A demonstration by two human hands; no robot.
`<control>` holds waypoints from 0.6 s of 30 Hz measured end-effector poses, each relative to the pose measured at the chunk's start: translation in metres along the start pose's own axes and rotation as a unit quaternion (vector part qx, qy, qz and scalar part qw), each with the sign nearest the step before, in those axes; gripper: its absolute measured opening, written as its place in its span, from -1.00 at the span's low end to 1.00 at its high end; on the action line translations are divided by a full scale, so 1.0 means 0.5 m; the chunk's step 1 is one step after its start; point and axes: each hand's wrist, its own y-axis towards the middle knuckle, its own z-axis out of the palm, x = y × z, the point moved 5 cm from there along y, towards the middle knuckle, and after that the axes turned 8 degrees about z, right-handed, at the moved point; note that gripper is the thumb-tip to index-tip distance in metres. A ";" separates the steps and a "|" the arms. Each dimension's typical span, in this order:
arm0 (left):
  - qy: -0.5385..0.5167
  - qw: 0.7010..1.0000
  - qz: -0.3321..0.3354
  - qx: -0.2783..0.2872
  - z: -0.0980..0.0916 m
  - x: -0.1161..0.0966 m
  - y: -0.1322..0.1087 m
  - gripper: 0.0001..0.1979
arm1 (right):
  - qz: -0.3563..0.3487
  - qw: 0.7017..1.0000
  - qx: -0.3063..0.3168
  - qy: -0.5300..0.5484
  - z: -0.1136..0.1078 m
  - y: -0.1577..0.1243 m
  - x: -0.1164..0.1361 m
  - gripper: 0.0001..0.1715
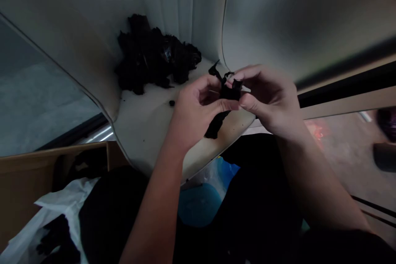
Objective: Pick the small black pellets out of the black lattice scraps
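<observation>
Between my two hands is a crumpled black strip of thin material (229, 92), with ragged ends sticking up and a longer end hanging down toward the seat. My left hand (198, 107) pinches it between thumb and fingers. From the other side my right hand (269, 95) grips it too, thumb and fingertips closed close beside the left thumb. A pile of similar black pieces (154, 57), some shiny, lies at the back of the pale padded seat (145, 119). One small black bit (172, 103) rests on the seat left of my hands.
At lower left stands a cardboard box (27, 173) with dark pieces and a white plastic bag (64, 202). Below the seat's front edge, a blue container (198, 206) shows between my dark-clothed legs. Another pale padded panel (309, 20) rises at right.
</observation>
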 end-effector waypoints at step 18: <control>0.069 0.995 0.011 -0.073 0.016 0.020 -0.016 -0.48 | 0.056 0.978 -0.191 -0.056 0.009 -0.006 -0.009 -0.65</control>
